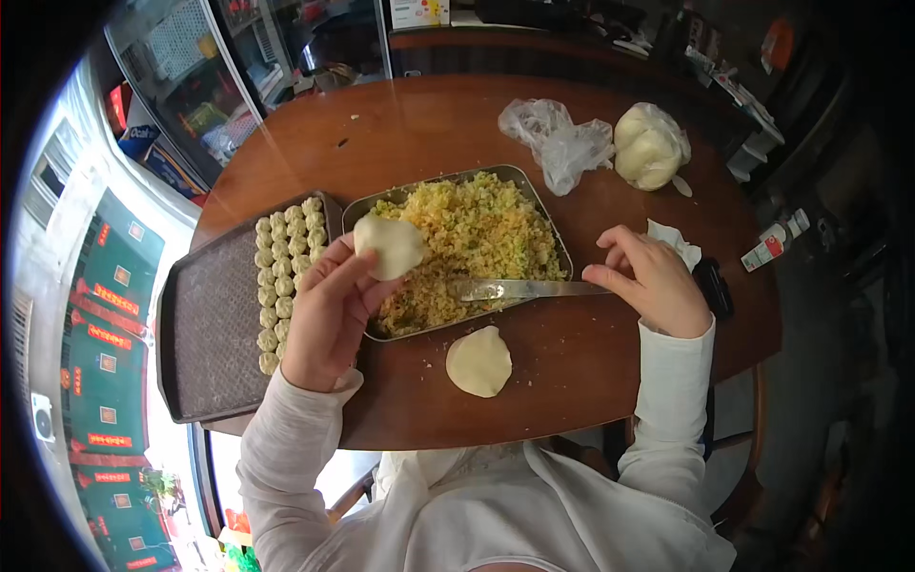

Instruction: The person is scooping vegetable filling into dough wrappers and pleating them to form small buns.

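My left hand (334,305) pinches a thin round dough wrapper (389,246) between thumb and fingers, raised over the left edge of a metal tray (564,250) heaped with crumbly yellow-green filling (477,224). A flat metal spreading blade (529,289) rests with its tip in the filling and crosses the tray's rim. My right hand (648,276) is at the blade's right end, fingers loosely bent, thumb and forefinger apart; the blade's far end is hidden by it. A second dough wrapper (479,362) lies flat on the table in front of the filling tray.
To the left, a dark baking tray (205,315) bears rows of small pleated dumplings (283,267). At the back right are a crumpled plastic bag (562,143) and a lump of dough (651,148). A black object (713,288) and white tissue (675,243) lie beyond my right hand on the wooden table (419,114).
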Demonstrator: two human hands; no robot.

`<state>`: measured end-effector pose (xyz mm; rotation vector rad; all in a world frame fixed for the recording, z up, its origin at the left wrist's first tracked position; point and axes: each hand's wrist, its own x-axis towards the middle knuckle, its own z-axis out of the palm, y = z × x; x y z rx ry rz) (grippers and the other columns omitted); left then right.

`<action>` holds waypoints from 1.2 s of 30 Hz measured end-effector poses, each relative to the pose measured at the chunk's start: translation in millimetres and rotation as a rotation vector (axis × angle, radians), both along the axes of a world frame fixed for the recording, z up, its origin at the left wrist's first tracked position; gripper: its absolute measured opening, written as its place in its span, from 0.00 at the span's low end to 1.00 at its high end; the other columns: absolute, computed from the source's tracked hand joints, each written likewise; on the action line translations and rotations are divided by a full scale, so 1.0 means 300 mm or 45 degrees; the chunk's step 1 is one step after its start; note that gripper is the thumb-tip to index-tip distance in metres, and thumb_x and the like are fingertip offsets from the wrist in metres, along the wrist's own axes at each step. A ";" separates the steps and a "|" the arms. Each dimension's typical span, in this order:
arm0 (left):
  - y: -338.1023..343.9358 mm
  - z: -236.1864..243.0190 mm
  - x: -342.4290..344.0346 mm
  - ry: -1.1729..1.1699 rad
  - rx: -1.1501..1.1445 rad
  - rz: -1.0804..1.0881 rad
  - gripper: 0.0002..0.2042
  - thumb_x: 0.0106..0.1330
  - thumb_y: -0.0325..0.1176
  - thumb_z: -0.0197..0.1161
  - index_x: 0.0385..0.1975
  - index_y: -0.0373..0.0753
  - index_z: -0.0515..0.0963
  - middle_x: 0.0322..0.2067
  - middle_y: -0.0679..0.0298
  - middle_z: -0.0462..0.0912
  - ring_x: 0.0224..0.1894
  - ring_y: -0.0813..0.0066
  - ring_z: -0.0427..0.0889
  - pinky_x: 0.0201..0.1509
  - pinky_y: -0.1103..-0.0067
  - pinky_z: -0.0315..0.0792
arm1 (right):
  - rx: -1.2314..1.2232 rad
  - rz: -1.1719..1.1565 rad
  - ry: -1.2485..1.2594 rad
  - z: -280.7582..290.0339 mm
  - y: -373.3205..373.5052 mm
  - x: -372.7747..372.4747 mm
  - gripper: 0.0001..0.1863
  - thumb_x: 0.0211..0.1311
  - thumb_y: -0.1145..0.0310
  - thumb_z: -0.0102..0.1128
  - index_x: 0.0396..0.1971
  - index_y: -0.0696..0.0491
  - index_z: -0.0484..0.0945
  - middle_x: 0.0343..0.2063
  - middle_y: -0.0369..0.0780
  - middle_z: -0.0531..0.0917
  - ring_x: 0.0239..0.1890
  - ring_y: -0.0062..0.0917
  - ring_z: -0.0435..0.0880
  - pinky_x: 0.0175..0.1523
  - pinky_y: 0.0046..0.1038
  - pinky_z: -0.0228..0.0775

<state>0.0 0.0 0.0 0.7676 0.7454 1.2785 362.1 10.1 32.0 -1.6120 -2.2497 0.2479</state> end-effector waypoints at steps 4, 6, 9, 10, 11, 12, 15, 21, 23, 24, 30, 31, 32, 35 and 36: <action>0.008 0.005 -0.030 -0.083 0.006 0.037 0.13 0.74 0.28 0.51 0.55 0.30 0.71 0.49 0.57 0.82 0.50 0.70 0.84 0.55 0.77 0.82 | -0.435 0.174 0.372 0.036 0.006 -0.011 0.20 0.56 0.62 0.75 0.42 0.54 0.75 0.16 0.32 0.76 0.19 0.17 0.71 0.28 0.20 0.60; 0.014 -0.002 -0.051 -0.112 0.000 0.055 0.13 0.74 0.28 0.51 0.54 0.31 0.71 0.49 0.57 0.82 0.50 0.70 0.85 0.55 0.77 0.82 | -0.599 0.245 0.432 0.077 0.003 -0.040 0.17 0.56 0.70 0.74 0.40 0.54 0.75 0.18 0.28 0.74 0.22 0.09 0.69 0.29 0.16 0.58; 0.018 -0.016 -0.067 -0.141 0.012 0.050 0.13 0.74 0.28 0.51 0.54 0.31 0.71 0.49 0.57 0.82 0.49 0.71 0.85 0.54 0.78 0.82 | -0.458 0.231 0.711 0.024 0.004 -0.077 0.13 0.59 0.74 0.71 0.39 0.55 0.75 0.21 0.27 0.76 0.24 0.09 0.70 0.31 0.15 0.59; 0.016 -0.017 -0.069 -0.147 0.013 0.044 0.12 0.74 0.27 0.51 0.54 0.31 0.71 0.49 0.57 0.82 0.49 0.71 0.85 0.54 0.78 0.82 | -0.330 0.250 0.977 0.009 0.001 -0.110 0.09 0.63 0.76 0.65 0.39 0.55 0.75 0.25 0.28 0.77 0.27 0.09 0.72 0.32 0.15 0.60; 0.014 -0.018 -0.068 -0.153 0.014 0.037 0.12 0.74 0.27 0.51 0.53 0.31 0.72 0.48 0.58 0.82 0.49 0.70 0.85 0.54 0.78 0.82 | -0.349 0.234 1.201 0.016 -0.006 -0.135 0.06 0.66 0.76 0.62 0.41 0.56 0.76 0.28 0.31 0.78 0.30 0.09 0.73 0.34 0.14 0.63; 0.012 -0.015 -0.068 -0.157 0.018 0.028 0.12 0.74 0.26 0.51 0.53 0.30 0.72 0.48 0.58 0.82 0.50 0.70 0.85 0.54 0.77 0.82 | -0.381 0.273 1.399 -0.010 -0.001 -0.160 0.06 0.68 0.75 0.61 0.42 0.56 0.76 0.29 0.31 0.78 0.31 0.09 0.74 0.35 0.14 0.65; -0.003 -0.020 -0.067 -0.137 -0.036 0.050 0.13 0.74 0.27 0.51 0.55 0.30 0.71 0.48 0.58 0.83 0.48 0.73 0.85 0.53 0.80 0.81 | -0.231 0.260 1.400 -0.086 0.006 -0.255 0.06 0.72 0.72 0.57 0.43 0.57 0.78 0.31 0.32 0.80 0.32 0.12 0.77 0.39 0.15 0.71; -0.009 -0.025 -0.064 -0.112 -0.041 0.035 0.14 0.74 0.26 0.51 0.56 0.28 0.71 0.49 0.57 0.82 0.50 0.72 0.84 0.55 0.79 0.81 | 0.315 0.366 0.942 -0.058 0.002 -0.290 0.08 0.73 0.73 0.53 0.39 0.61 0.79 0.36 0.39 0.84 0.28 0.18 0.79 0.35 0.22 0.73; -0.011 -0.016 -0.059 -0.093 -0.072 0.056 0.15 0.74 0.25 0.50 0.57 0.28 0.70 0.49 0.56 0.82 0.50 0.71 0.84 0.55 0.78 0.81 | 0.436 0.540 0.772 -0.018 0.016 -0.273 0.07 0.72 0.75 0.54 0.37 0.61 0.79 0.35 0.40 0.84 0.27 0.22 0.79 0.34 0.24 0.72; -0.010 -0.012 -0.056 -0.080 -0.085 0.064 0.15 0.74 0.25 0.49 0.57 0.28 0.70 0.50 0.55 0.81 0.50 0.70 0.84 0.55 0.78 0.82 | 0.447 0.674 0.648 0.027 0.019 -0.280 0.05 0.69 0.75 0.57 0.36 0.61 0.80 0.33 0.41 0.85 0.26 0.27 0.78 0.33 0.28 0.71; -0.005 -0.026 -0.072 -0.107 -0.111 0.042 0.15 0.74 0.26 0.50 0.58 0.29 0.70 0.51 0.56 0.81 0.52 0.70 0.84 0.55 0.77 0.81 | 0.243 0.951 0.608 0.050 0.029 -0.298 0.07 0.62 0.76 0.64 0.40 0.56 0.83 0.32 0.39 0.85 0.31 0.29 0.82 0.35 0.29 0.73; -0.004 -0.024 -0.069 -0.118 -0.119 0.034 0.16 0.74 0.26 0.50 0.58 0.29 0.70 0.51 0.56 0.81 0.52 0.70 0.84 0.55 0.77 0.81 | 0.194 0.985 0.633 0.048 0.029 -0.299 0.09 0.61 0.77 0.64 0.41 0.56 0.83 0.32 0.39 0.85 0.31 0.29 0.83 0.35 0.29 0.74; -0.004 -0.017 -0.065 -0.130 -0.126 0.026 0.16 0.74 0.26 0.50 0.58 0.29 0.70 0.51 0.56 0.81 0.52 0.70 0.84 0.55 0.77 0.81 | 0.113 1.057 0.589 0.057 0.032 -0.292 0.13 0.57 0.79 0.66 0.43 0.55 0.84 0.33 0.38 0.85 0.32 0.28 0.83 0.37 0.28 0.76; -0.001 -0.011 -0.068 -0.119 -0.163 0.018 0.16 0.74 0.26 0.51 0.59 0.30 0.70 0.51 0.57 0.82 0.52 0.70 0.84 0.53 0.77 0.82 | 0.027 1.084 0.502 0.034 0.047 -0.269 0.14 0.56 0.82 0.65 0.43 0.56 0.84 0.35 0.39 0.84 0.32 0.26 0.83 0.35 0.25 0.76; -0.004 -0.012 -0.071 -0.112 -0.168 0.028 0.16 0.74 0.26 0.51 0.59 0.30 0.70 0.51 0.57 0.82 0.52 0.70 0.84 0.53 0.78 0.82 | 0.008 1.060 0.540 0.027 0.052 -0.252 0.14 0.56 0.83 0.65 0.43 0.56 0.84 0.35 0.39 0.84 0.32 0.25 0.83 0.35 0.24 0.76</action>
